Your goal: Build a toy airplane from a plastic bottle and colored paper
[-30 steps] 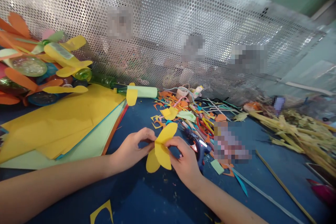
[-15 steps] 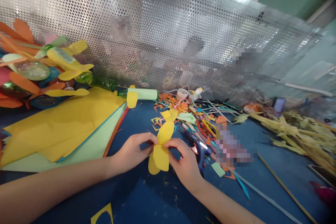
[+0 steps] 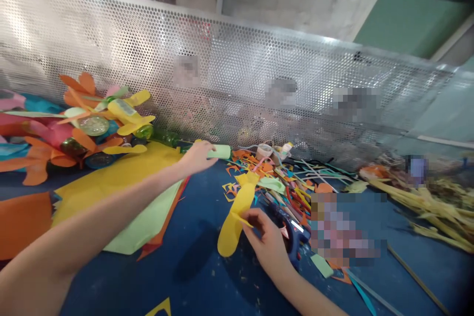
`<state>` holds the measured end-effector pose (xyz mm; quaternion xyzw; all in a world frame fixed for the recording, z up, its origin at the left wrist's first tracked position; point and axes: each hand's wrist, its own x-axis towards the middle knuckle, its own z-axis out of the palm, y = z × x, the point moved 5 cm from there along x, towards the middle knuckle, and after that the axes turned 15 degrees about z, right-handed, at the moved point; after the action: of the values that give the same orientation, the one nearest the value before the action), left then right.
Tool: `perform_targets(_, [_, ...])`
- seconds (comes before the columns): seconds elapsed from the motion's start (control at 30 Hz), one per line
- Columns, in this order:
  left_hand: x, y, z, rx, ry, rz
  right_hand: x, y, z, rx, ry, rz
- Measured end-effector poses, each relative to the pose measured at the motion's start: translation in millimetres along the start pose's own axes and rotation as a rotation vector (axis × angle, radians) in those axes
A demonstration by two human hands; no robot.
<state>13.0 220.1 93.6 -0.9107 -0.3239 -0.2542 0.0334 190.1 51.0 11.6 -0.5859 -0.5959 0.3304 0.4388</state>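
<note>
My right hand [image 3: 268, 239] pinches a yellow paper cutout [image 3: 237, 222] with long rounded lobes, near its middle, above the blue table. One lobe sticks out towards my fingers. Further off, my left hand [image 3: 197, 159] is curled over a green plastic bottle wrapped in pale green paper [image 3: 221, 151], lying on its side near the mesh screen. The hand covers the bottle's left part, so how firmly it grips cannot be seen. Beside my right hand, a dark blue tool with a handle [image 3: 294, 237] lies on the table.
Sheets of yellow paper [image 3: 122, 168] and green paper [image 3: 144, 227] lie at left, before a heap of bottles with paper petals [image 3: 92, 126]. Colourful scraps [image 3: 255, 163], tape [image 3: 264, 151] and a glue bottle [image 3: 287, 149] sit mid-back. Dried husks [image 3: 425, 207] lie right. A perforated metal screen [image 3: 237, 74] stands behind.
My left hand has let go of the yellow cutout and reached forward to the wrapped bottle. My right hand keeps the cutout, now turned. The view has tilted up and shifted left.
</note>
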Motion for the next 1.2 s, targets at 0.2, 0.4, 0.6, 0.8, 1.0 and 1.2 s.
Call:
perform_targets(0.2, [28.6,-47.6,30.5,0.174,-0.100,-0.003,-1.3,-5.5,0.9,-0.020,-0.009,-0.031])
perform_targets(0.4, [30.5,-47.6,49.2,0.258,-0.150,-0.010,-0.3,-10.3,0.8,-0.017,-0.013,-0.020])
perform_targets(0.6, [21.9,-27.2,13.4,0.300,-0.146,0.019,-2.1,-10.4,0.3,-0.009,-0.010,-0.034])
perform_targets(0.8, [-10.3,18.6,-34.0,0.257,-0.227,0.090,-4.2,-17.7,-11.4,0.098,0.107,-0.094])
perform_targets(1.0, [-53.0,90.2,-30.6,0.127,-0.377,0.226,-5.0,-56.5,-49.8,0.186,0.360,-0.074])
perform_targets(1.2, [-66.0,118.0,-12.0,-0.067,-0.473,0.284,12.4,-50.3,-66.3,0.248,0.304,0.039])
